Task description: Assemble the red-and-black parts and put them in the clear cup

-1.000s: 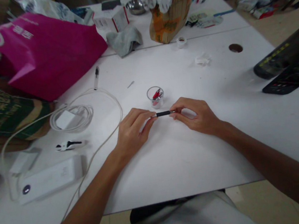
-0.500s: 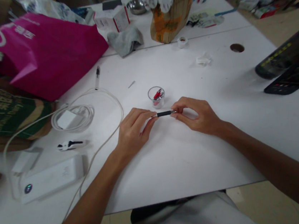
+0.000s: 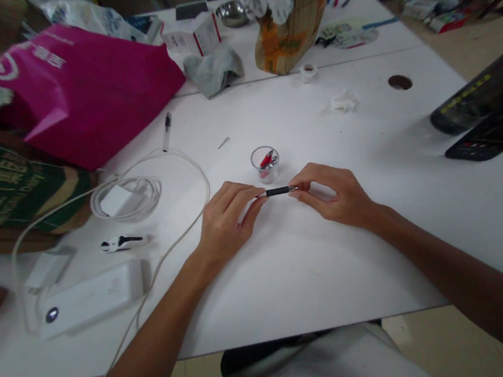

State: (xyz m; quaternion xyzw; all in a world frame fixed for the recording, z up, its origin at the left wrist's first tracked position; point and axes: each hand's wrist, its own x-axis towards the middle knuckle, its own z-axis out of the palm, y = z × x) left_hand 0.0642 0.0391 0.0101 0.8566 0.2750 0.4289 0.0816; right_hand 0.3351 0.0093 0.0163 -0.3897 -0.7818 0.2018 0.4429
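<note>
Between my two hands a pen (image 3: 278,191) with a black grip lies level, a little above or on the table; I cannot tell which. My left hand (image 3: 227,218) pinches its left end between thumb and fingertips. At the other end, my right hand (image 3: 331,191) pinches the metal tip. Just beyond the pen stands a small clear cup (image 3: 266,174) with red and silver small parts (image 3: 268,160) in it. A thin metal piece (image 3: 224,142) lies farther off to the left.
On the left are a power bank (image 3: 91,298), a coiled white cable (image 3: 156,190), a clip-like white and black tool (image 3: 124,243) and another pen (image 3: 167,131). A pink bag (image 3: 99,91) stands behind. To the right are a dark bottle (image 3: 477,93) and a phone (image 3: 486,137).
The view has shifted very slightly. Both hands keep the same pinch on the pen, and nothing else has visibly moved.
</note>
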